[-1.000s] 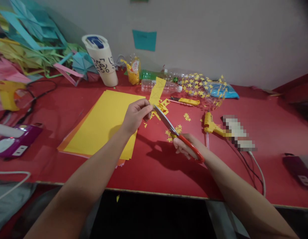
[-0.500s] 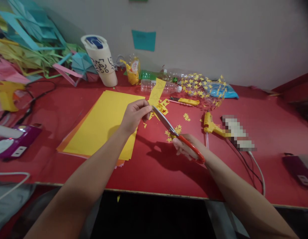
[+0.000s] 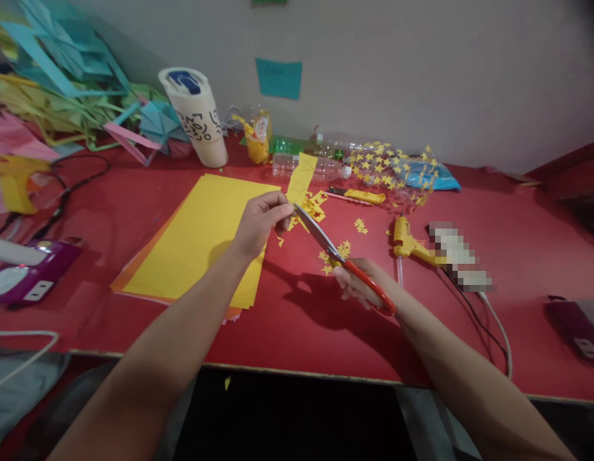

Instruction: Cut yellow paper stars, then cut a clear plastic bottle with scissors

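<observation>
My left hand (image 3: 264, 221) pinches the lower end of a yellow paper strip (image 3: 301, 176), which stands up from the fingertips and bears faint pencil lines. Red-handled scissors (image 3: 338, 253) are gripped in my right hand (image 3: 361, 285). Their blades look nearly closed, and the tips reach the left fingertips at the strip's lower end. Behind the blades lies a pile of yellow paper scraps (image 3: 316, 208). Small yellow paper stars (image 3: 343, 250) are scattered by the scissors. Left of them, under my left forearm, rests a stack of yellow sheets (image 3: 195, 237) with orange ones beneath.
A white tumbler (image 3: 198, 118), plastic bottles (image 3: 328, 168), a star-covered clear bottle (image 3: 390, 169) and a yellow cutter (image 3: 364, 196) stand or lie toward the wall. A yellow glue gun (image 3: 405, 240) with a cord is at right. Folded paper shapes (image 3: 85, 102) crowd the left.
The paper strip's upper end has tilted slightly to the left. Both hands and the scissors stay nearly still; the whole view has shifted a little.
</observation>
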`<state>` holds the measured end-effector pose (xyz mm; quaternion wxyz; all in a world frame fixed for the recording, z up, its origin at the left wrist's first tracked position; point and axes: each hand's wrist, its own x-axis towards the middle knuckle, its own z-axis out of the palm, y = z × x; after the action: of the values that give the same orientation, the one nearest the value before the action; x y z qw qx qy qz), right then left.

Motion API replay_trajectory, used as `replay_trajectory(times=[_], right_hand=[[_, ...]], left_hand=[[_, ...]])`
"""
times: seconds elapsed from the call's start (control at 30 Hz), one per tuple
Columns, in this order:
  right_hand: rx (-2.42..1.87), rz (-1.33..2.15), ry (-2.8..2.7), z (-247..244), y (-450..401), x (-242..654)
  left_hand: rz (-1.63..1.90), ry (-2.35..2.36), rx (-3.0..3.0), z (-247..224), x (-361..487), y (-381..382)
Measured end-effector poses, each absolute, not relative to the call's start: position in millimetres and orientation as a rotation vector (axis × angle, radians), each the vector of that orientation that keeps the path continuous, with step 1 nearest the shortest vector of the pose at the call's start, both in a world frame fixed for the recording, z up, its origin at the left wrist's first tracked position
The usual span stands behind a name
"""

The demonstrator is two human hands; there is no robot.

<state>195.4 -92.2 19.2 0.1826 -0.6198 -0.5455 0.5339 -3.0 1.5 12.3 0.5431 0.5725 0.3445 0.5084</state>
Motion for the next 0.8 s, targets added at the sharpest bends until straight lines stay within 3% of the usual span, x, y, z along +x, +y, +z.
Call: replay_trajectory(times=[0.8], right_hand=[[-1.658,1.485,-1.582,13,-95,197]], left_hand=[[1.223,0.868,1.375,3,1,-1]])
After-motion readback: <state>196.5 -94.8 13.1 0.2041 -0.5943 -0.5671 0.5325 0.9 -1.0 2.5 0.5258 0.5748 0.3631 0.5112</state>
